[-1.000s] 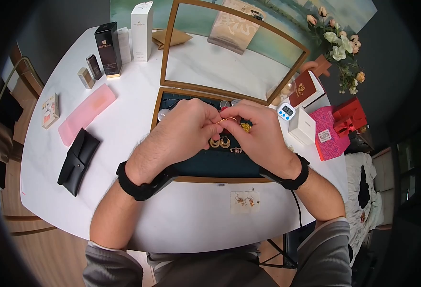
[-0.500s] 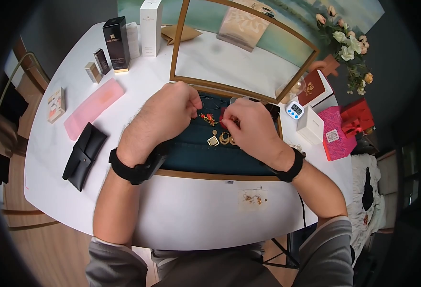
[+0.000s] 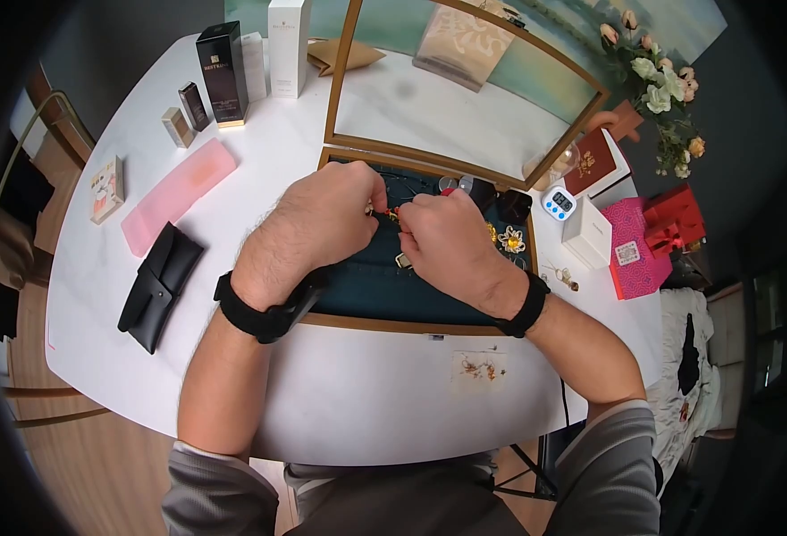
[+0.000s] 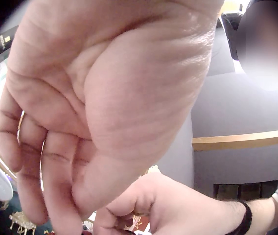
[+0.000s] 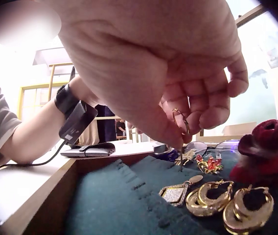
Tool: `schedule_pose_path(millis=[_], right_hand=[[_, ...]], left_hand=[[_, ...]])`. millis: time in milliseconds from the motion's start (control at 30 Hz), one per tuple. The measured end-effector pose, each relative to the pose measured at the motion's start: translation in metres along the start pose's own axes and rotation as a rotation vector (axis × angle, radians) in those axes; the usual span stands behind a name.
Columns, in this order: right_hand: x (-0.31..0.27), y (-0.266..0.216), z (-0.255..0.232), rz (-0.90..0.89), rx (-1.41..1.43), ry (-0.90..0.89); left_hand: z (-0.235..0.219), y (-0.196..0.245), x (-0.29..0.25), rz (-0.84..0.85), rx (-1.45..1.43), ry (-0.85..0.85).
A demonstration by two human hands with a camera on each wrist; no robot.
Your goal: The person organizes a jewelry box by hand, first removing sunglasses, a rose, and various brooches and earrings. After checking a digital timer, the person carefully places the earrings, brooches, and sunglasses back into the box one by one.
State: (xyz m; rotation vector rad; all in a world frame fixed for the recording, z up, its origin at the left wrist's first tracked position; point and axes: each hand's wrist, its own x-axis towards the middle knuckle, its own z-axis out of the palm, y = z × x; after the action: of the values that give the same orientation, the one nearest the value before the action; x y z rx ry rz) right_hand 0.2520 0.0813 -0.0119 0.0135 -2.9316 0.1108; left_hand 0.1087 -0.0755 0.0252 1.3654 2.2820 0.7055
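Note:
My right hand (image 3: 456,239) is over the jewellery case (image 3: 384,320), pinching a thin gold hoop (image 5: 182,117) between thumb and fingers. Close beside it is my left hand (image 3: 317,219), palm down, its fingers loosely bent and their tips partly hidden. Nothing shows in the left fingers. A red and gold flower-shaped piece (image 5: 210,165) lies on the teal lining (image 5: 114,196) below the hands. Nearer the right wrist camera lie a diamond-shaped earring (image 5: 174,194) and a pair of thick gold hoop earrings (image 5: 249,210).
The case's framed glass lid (image 3: 465,143) stands raised behind the hands. A dark red velvet rose (image 5: 268,142) sits in the case. To the right are a timer (image 3: 559,204) and a white box (image 3: 587,234); left, a black pouch (image 3: 159,288) and pink case (image 3: 179,196).
The hands held the gold hoop together at first, then parted, the right hand keeping it. Now they have come closer together again, over the red and gold piece.

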Motion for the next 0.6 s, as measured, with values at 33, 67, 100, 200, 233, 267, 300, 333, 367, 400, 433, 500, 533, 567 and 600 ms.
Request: schedule_pose_path(millis=[33, 67, 100, 200, 233, 267, 300, 333, 367, 400, 433, 500, 533, 567, 600], right_hand=[[0.001, -0.001, 0.000, -0.003, -0.006, -0.002], [0.002, -0.002, 0.000, -0.003, -0.005, -0.003], [0.002, -0.002, 0.000, -0.007, -0.004, -0.012], [0.004, -0.006, 0.004, -0.018, -0.021, -0.025], [0.005, -0.007, 0.006, -0.024, -0.039, -0.027], [0.005, -0.008, 0.009, -0.024, -0.039, -0.028], [0.006, -0.008, 0.011, -0.035, -0.075, -0.030], [0.006, -0.009, 0.014, -0.047, -0.111, -0.032], [0.007, -0.010, 0.015, -0.047, -0.111, -0.032], [0.009, -0.010, 0.017, -0.048, -0.098, -0.032], [0.009, -0.010, 0.017, -0.049, -0.085, -0.031], [0.011, -0.012, 0.012, -0.009, -0.032, -0.066], [0.012, -0.012, 0.010, 0.029, 0.021, -0.101], [0.012, -0.011, 0.008, 0.029, 0.021, -0.101], [0.011, -0.009, 0.007, 0.080, 0.120, -0.143]], left_hand=[[0.000, 0.000, 0.000, 0.000, 0.019, 0.003], [0.000, 0.000, 0.000, 0.000, 0.039, 0.007], [0.001, -0.001, 0.001, 0.000, 0.039, 0.007], [0.008, -0.007, 0.003, 0.054, 0.060, 0.067], [0.009, -0.007, 0.004, 0.049, 0.064, 0.067], [0.010, -0.006, 0.004, 0.045, 0.069, 0.067], [0.010, -0.005, 0.004, 0.045, 0.069, 0.067], [0.011, -0.005, 0.003, 0.036, 0.069, 0.058], [0.012, -0.004, 0.003, 0.028, 0.069, 0.050], [0.012, -0.003, 0.003, 0.028, 0.069, 0.049], [0.012, -0.001, 0.003, 0.025, 0.088, 0.024], [0.013, -0.002, 0.003, 0.021, 0.106, 0.000], [0.014, -0.005, 0.003, 0.040, 0.117, 0.001], [0.015, -0.007, 0.004, 0.058, 0.127, 0.003], [0.015, -0.006, 0.004, 0.058, 0.127, 0.003]])
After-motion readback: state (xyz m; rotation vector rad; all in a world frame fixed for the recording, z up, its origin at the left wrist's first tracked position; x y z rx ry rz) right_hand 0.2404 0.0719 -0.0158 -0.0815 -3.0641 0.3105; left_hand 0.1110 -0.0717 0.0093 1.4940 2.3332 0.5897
